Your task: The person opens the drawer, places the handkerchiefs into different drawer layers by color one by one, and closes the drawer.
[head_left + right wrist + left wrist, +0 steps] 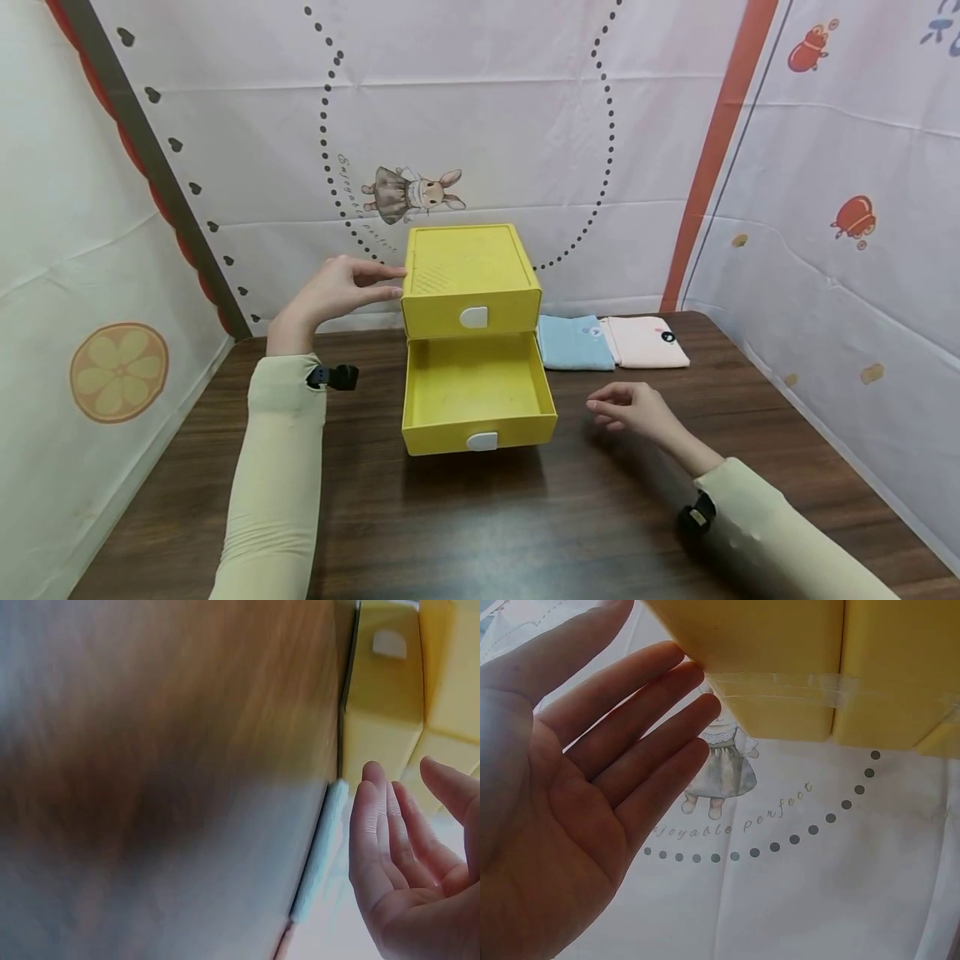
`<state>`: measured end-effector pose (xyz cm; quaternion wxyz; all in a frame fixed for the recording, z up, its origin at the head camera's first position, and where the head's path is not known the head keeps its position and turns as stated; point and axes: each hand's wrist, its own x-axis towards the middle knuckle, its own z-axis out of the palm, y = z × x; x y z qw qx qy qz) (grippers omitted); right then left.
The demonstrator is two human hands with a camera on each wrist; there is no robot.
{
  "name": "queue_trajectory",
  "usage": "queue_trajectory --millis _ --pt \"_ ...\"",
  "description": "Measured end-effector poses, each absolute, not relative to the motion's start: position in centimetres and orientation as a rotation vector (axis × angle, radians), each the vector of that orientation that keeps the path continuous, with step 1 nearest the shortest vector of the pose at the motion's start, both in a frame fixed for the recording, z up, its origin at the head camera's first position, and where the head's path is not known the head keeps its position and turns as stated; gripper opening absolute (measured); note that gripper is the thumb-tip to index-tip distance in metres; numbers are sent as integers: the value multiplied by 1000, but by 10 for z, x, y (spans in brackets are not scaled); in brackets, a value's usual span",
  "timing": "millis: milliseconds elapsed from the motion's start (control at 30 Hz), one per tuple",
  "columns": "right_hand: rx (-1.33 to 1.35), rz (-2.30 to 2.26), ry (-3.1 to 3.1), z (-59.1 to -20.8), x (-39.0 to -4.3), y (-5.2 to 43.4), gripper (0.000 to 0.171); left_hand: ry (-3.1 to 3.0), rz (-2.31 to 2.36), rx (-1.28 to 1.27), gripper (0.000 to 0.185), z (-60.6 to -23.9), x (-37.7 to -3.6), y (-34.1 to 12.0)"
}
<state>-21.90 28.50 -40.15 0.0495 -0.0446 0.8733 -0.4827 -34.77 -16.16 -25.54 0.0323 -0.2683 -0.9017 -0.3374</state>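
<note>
Head view: yellow drawer unit point(471, 279) sits centre frame on the brown table point(465, 525), two drawers stacked. Lower drawer point(477, 400) pulled out toward the camera, inside bare; upper drawer closed. Left hand point(339, 289) at centre left, fingers straight, tips touching the unit's upper left side. Right hand point(633, 409) lower right of centre, just beside the open drawer's right wall, fingers loosely relaxed, gripping nothing, near the table surface. Folded blue cloth point(573, 342) and folded pink cloth point(647, 341) lie side by side right of the unit, behind the right hand.

Left wrist view: left hand point(570, 802) fills the left half, palm open, fingers point(649, 720) extended, tips against the yellow unit's point(780, 660) corner at the top of frame. Rabbit print on the backdrop behind.

Right wrist view: blurred. Right hand point(409, 862) lower right, palm open, fingers released, nothing held. Yellow unit point(390, 697) upper right, apart from the fingertips; blue cloth's edge point(319, 862) just left of the hand.
</note>
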Motion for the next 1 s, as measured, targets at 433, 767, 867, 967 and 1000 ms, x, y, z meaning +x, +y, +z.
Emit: queue_trajectory --millis 433,767,867,967,1000 --pt "2 -1423 2722 -398 -252 315 49 -2778 -1052 -840 43 -255 -346 -160" --pt "61 -1304 2796 -394 -272 338 47 -2779 -1044 -832 47 -256 -347 -162" --pt "100 -1291 2801 -394 -278 348 49 -2778 -1049 -829 48 -256 -347 -163" --pt "155 -1291 2802 -395 -283 358 53 -2777 -1056 -827 48 -256 -347 -162" --pt "168 -1293 2805 -395 -284 361 54 -2778 -1058 -827 48 -256 -347 -162"
